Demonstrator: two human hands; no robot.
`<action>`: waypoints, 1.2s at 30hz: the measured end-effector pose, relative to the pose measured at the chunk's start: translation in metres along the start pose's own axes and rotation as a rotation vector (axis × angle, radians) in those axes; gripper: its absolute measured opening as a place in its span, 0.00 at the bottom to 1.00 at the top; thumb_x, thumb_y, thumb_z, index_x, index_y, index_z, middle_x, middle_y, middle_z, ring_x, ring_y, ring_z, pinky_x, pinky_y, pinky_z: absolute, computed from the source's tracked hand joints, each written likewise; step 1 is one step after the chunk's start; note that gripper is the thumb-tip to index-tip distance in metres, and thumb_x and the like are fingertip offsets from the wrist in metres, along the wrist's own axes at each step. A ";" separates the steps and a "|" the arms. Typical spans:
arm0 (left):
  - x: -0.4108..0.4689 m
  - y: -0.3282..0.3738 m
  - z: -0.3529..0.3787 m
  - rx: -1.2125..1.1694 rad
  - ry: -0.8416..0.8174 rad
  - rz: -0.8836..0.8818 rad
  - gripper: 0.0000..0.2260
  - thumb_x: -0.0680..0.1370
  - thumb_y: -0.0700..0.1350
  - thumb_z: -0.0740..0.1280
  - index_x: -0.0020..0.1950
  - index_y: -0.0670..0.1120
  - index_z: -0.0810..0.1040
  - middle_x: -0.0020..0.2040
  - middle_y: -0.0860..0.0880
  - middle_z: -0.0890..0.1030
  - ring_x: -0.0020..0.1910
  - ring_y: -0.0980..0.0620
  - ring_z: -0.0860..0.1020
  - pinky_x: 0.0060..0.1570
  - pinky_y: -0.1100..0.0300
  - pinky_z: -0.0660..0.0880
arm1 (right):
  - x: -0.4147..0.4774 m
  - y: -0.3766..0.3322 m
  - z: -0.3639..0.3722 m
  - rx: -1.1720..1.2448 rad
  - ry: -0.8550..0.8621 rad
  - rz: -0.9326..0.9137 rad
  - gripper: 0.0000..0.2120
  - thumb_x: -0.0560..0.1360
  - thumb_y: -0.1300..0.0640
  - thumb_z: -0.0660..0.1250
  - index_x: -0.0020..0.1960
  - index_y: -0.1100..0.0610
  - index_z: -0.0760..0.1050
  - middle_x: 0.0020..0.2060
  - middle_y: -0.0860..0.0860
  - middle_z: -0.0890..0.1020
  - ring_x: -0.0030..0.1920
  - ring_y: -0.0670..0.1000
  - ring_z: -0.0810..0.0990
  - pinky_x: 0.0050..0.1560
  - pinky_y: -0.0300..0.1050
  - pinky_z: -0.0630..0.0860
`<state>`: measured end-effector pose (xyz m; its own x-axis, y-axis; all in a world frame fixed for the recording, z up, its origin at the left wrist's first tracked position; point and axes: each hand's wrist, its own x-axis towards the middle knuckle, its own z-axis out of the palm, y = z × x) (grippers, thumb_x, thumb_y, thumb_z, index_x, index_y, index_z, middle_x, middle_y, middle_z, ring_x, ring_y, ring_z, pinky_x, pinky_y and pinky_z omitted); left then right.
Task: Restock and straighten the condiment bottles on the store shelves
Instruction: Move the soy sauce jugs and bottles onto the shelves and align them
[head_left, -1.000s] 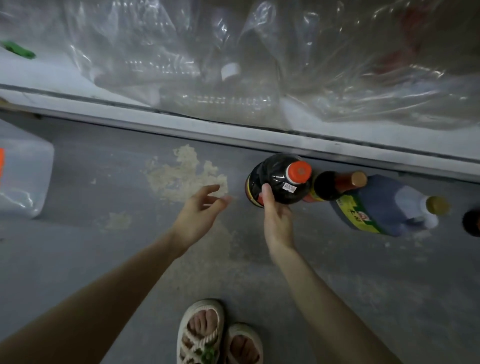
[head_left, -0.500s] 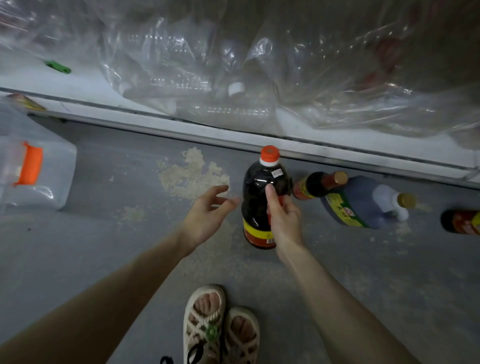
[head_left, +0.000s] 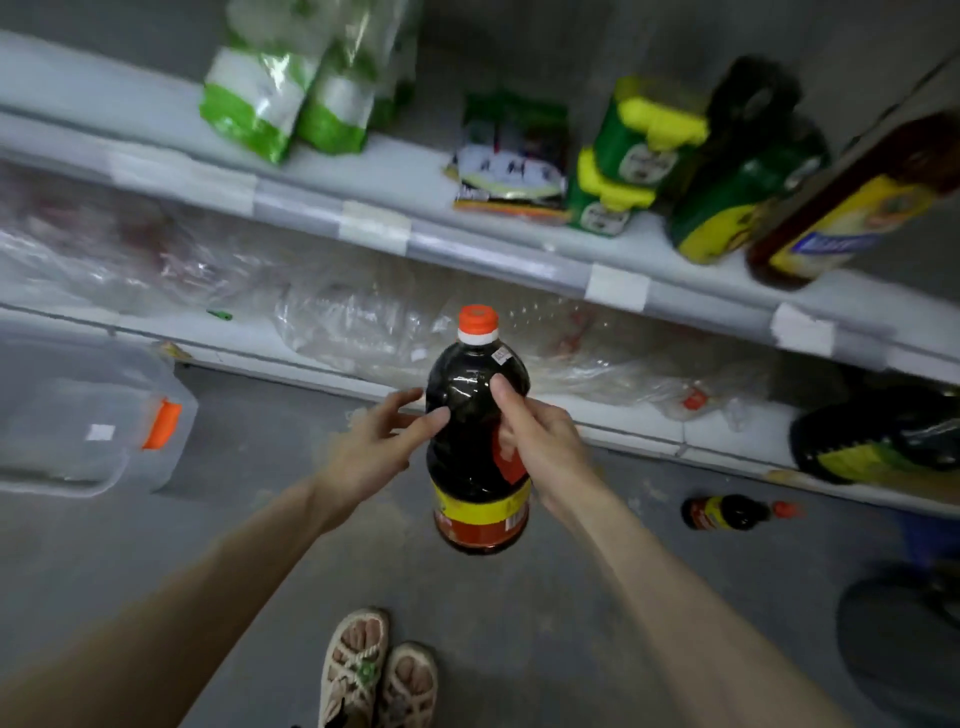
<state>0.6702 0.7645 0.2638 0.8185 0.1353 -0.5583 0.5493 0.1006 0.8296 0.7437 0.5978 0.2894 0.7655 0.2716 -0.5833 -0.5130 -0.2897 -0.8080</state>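
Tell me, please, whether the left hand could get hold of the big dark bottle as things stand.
Probably yes: the left hand is open, fingertips at the side of the big dark bottle, nothing between; the right hand grips its other side.

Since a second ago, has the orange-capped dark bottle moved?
Yes. The dark bottle, in the right hand, has risen: its cap now overlaps the bottom shelf edge.

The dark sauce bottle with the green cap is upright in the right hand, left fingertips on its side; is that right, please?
Not quite: the head view shows the cap is orange, not green. The bottle, right hand and left hand are as you say.
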 end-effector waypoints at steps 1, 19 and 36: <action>-0.014 0.027 0.000 -0.011 -0.029 0.033 0.33 0.65 0.67 0.68 0.67 0.57 0.70 0.57 0.53 0.80 0.58 0.56 0.77 0.57 0.53 0.75 | -0.012 -0.026 -0.006 0.010 -0.023 -0.018 0.27 0.77 0.43 0.65 0.21 0.51 0.71 0.20 0.44 0.68 0.23 0.43 0.68 0.31 0.36 0.65; -0.259 0.456 0.004 0.062 -0.139 0.689 0.09 0.80 0.50 0.60 0.61 0.54 0.69 0.56 0.55 0.78 0.51 0.63 0.77 0.46 0.66 0.77 | -0.306 -0.479 -0.049 -0.049 -0.083 -0.711 0.23 0.66 0.42 0.74 0.49 0.61 0.83 0.46 0.55 0.86 0.49 0.54 0.85 0.55 0.50 0.78; -0.390 0.614 0.014 -0.004 0.033 1.106 0.16 0.68 0.53 0.75 0.51 0.47 0.79 0.45 0.50 0.86 0.48 0.51 0.84 0.47 0.60 0.78 | -0.442 -0.614 -0.068 -0.126 -0.275 -1.016 0.22 0.73 0.41 0.66 0.47 0.61 0.75 0.32 0.53 0.76 0.37 0.52 0.77 0.44 0.43 0.77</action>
<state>0.6907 0.7600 0.9910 0.8525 0.1789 0.4912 -0.4832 -0.0886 0.8710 0.7465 0.5935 1.0493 0.6902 0.6334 0.3500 0.3747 0.1009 -0.9216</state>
